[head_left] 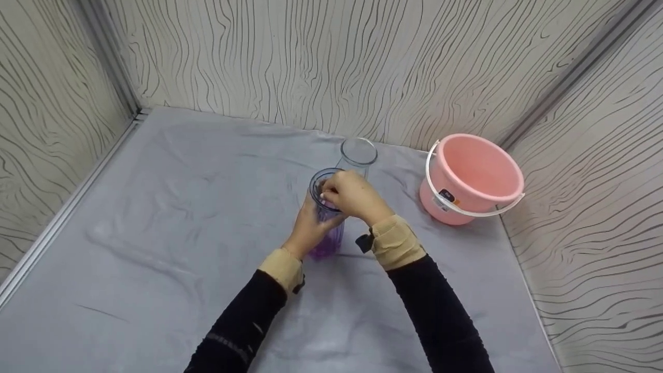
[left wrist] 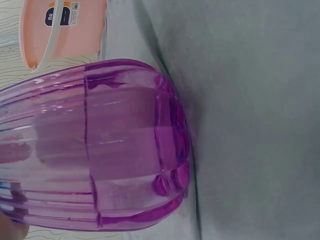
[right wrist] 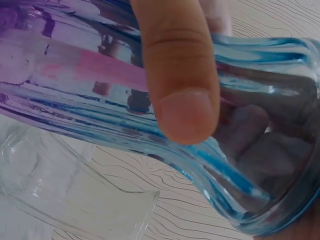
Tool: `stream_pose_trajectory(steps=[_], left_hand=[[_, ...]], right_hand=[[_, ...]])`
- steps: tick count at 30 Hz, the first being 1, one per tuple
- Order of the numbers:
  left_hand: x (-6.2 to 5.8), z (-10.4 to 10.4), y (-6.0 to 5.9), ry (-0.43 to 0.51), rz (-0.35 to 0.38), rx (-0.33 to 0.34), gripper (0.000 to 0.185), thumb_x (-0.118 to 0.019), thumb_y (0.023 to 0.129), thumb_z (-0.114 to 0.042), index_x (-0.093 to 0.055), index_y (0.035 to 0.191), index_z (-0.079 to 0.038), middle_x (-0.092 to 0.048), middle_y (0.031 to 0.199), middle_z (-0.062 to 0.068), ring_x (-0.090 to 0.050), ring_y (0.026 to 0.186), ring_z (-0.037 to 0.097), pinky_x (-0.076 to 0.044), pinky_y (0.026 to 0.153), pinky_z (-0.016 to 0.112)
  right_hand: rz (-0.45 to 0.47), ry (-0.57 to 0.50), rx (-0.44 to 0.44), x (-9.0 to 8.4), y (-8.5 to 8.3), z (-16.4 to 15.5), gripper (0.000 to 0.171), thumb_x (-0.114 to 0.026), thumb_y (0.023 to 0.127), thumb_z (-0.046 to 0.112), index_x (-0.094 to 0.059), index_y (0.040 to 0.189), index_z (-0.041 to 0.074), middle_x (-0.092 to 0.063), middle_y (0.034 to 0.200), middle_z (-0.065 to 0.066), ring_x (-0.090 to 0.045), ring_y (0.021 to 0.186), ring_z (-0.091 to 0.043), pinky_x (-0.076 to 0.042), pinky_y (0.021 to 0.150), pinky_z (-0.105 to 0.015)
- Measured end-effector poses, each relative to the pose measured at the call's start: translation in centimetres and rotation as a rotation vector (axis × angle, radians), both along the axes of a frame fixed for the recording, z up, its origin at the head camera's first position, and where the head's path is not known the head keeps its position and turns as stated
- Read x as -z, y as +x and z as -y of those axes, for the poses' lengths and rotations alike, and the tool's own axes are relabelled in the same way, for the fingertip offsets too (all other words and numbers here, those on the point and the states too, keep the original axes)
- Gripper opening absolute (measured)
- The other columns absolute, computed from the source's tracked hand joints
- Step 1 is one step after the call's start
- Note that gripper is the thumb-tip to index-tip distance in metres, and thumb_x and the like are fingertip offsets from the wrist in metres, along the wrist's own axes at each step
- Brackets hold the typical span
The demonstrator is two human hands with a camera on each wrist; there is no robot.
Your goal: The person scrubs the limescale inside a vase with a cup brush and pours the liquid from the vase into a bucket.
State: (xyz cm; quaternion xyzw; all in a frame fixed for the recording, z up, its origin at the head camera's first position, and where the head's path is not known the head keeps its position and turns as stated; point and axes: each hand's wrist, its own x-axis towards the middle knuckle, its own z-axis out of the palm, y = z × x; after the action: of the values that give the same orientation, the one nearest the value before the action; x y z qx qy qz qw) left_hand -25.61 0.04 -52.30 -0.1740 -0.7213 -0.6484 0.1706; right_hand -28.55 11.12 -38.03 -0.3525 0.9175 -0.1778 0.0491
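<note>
- Desk (head_left: 155, 233), grey cloth, wrinkled: keep the base planted flat on it; judging by the creases, a tall glass could rock on a fold, so press down, don't slide.
- Pink bucket (head_left: 469, 178), white handle, stands to the right, well apart from the hands; its inside looks bare from the head view but the bottom near side is hidden by its wall.
- Purple-blue ribbed glass (head_left: 327, 228) upright mid-desk, base purple, rim bluish. Left wrist view shows the base touching the cloth (left wrist: 250, 125).
- Clear glass (head_left: 357, 155) just behind it, near but apart afaict; its base is hidden behind the hands. Judgement: keep elbows in so it isn't knocked.
- Left hand (head_left: 308, 228) wraps the glass's body from the near side, fingers curled round it – steadying grip. Best kept low on the wall, firm not squeezing.
- Right hand (head_left: 352, 197) at the rim, pinching it: thumb (right wrist: 177, 75) outside on the wall, fingers inside, seen blurred thru the glass (right wrist: 260, 145).
- Judgement: the step looks like handling the rim/inside while the other hand steadies; move slow, glass wall is ribbed and slick.
- Hard to tell: whether anything is held betw. the fingers inside; whether the glass holds liquid; bucket label too small to read.
</note>
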Motion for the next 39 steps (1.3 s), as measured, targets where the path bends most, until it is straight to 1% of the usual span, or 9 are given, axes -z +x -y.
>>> stream_pose_trajectory(steps=[5, 10, 13, 17, 20, 26, 31, 34, 39], left_hand=[[0.0, 0.0, 0.0, -0.028, -0.019, -0.016, 0.071, -0.080, 0.089, -0.021, -0.038, 0.144, -0.004, -0.056, 0.136, 0.010, -0.056, 0.123, 0.021, -0.046, 0.106, 0.037], [0.1, -0.1, 0.0, -0.009, -0.016, -0.019, 0.073, -0.082, 0.086, -0.014, -0.038, 0.143, -0.002, -0.057, 0.136, 0.012, -0.057, 0.123, 0.025, -0.046, 0.106, 0.040], [0.1, -0.1, 0.1, -0.004, 0.006, -0.019, 0.076, -0.084, 0.084, -0.013, -0.037, 0.143, -0.002, -0.056, 0.137, 0.013, -0.056, 0.123, 0.027, -0.046, 0.106, 0.041], [0.0, -0.1, 0.2, -0.010, 0.019, -0.016, 0.074, -0.083, 0.085, -0.017, -0.038, 0.143, -0.004, -0.056, 0.137, 0.011, -0.056, 0.124, 0.024, -0.046, 0.106, 0.038], [0.1, 0.0, 0.1, -0.018, -0.002, -0.020, 0.073, -0.082, 0.087, -0.019, -0.038, 0.143, -0.004, -0.056, 0.136, 0.011, -0.056, 0.124, 0.022, -0.046, 0.106, 0.036], [0.1, -0.1, 0.0, -0.040, -0.039, -0.031, 0.075, -0.081, 0.088, -0.021, -0.037, 0.146, -0.002, -0.054, 0.141, 0.012, -0.053, 0.130, 0.023, -0.042, 0.111, 0.035], [0.0, -0.1, 0.1, -0.055, -0.021, -0.030, 0.078, -0.081, 0.088, -0.024, -0.035, 0.147, -0.002, -0.052, 0.143, 0.014, -0.051, 0.132, 0.026, -0.042, 0.112, 0.037], [-0.1, -0.1, 0.1, -0.068, -0.009, -0.037, 0.079, -0.081, 0.088, -0.025, -0.035, 0.147, -0.001, -0.052, 0.144, 0.015, -0.052, 0.132, 0.027, -0.042, 0.112, 0.038], [0.0, 0.1, 0.1, -0.078, -0.019, -0.065, 0.080, -0.082, 0.087, -0.023, -0.035, 0.147, 0.002, -0.052, 0.144, 0.017, -0.051, 0.134, 0.029, -0.040, 0.113, 0.039]], right_hand=[[0.032, -0.017, 0.005, -0.1, -0.1, -0.1, 0.014, -0.069, 0.094, 0.007, -0.079, 0.090, -0.001, -0.075, 0.087, -0.011, -0.061, 0.072, -0.017, -0.055, 0.069, -0.035], [0.056, -0.045, -0.006, 0.0, -0.2, -0.3, 0.013, -0.070, 0.093, 0.008, -0.079, 0.091, -0.001, -0.076, 0.089, -0.011, -0.066, 0.078, -0.022, -0.057, 0.074, -0.037], [0.077, -0.083, 0.005, 0.0, -0.2, -0.4, 0.013, -0.070, 0.093, 0.008, -0.079, 0.089, -0.001, -0.076, 0.085, -0.009, -0.065, 0.075, -0.020, -0.056, 0.071, -0.035], [0.082, -0.136, 0.037, 0.3, -0.1, -0.4, 0.014, -0.072, 0.094, 0.010, -0.079, 0.086, 0.001, -0.074, 0.080, -0.007, -0.060, 0.068, -0.013, -0.053, 0.064, -0.030], [0.042, -0.154, 0.057, 0.5, 0.0, -0.3, 0.014, -0.073, 0.093, 0.011, -0.079, 0.085, 0.002, -0.073, 0.078, -0.005, -0.057, 0.066, -0.011, -0.051, 0.063, -0.028], [-0.051, -0.176, 0.109, 0.9, 0.3, -0.1, 0.020, -0.072, 0.094, 0.011, -0.074, 0.076, 0.003, -0.062, 0.067, -0.001, -0.048, 0.061, -0.012, -0.043, 0.058, -0.029], [-0.135, -0.199, 0.166, 1.2, 0.5, -0.2, 0.019, -0.072, 0.094, 0.011, -0.076, 0.077, 0.004, -0.065, 0.068, -0.001, -0.048, 0.060, -0.011, -0.043, 0.057, -0.028], [-0.172, -0.196, 0.174, 1.3, 0.6, -0.1, 0.021, -0.071, 0.094, 0.010, -0.073, 0.074, 0.004, -0.062, 0.066, -0.002, -0.046, 0.059, -0.012, -0.041, 0.056, -0.029], [-0.179, -0.159, 0.182, 1.2, 0.6, 0.3, 0.020, -0.071, 0.094, 0.007, -0.073, 0.075, 0.002, -0.066, 0.071, -0.006, -0.051, 0.062, -0.016, -0.046, 0.059, -0.034]])
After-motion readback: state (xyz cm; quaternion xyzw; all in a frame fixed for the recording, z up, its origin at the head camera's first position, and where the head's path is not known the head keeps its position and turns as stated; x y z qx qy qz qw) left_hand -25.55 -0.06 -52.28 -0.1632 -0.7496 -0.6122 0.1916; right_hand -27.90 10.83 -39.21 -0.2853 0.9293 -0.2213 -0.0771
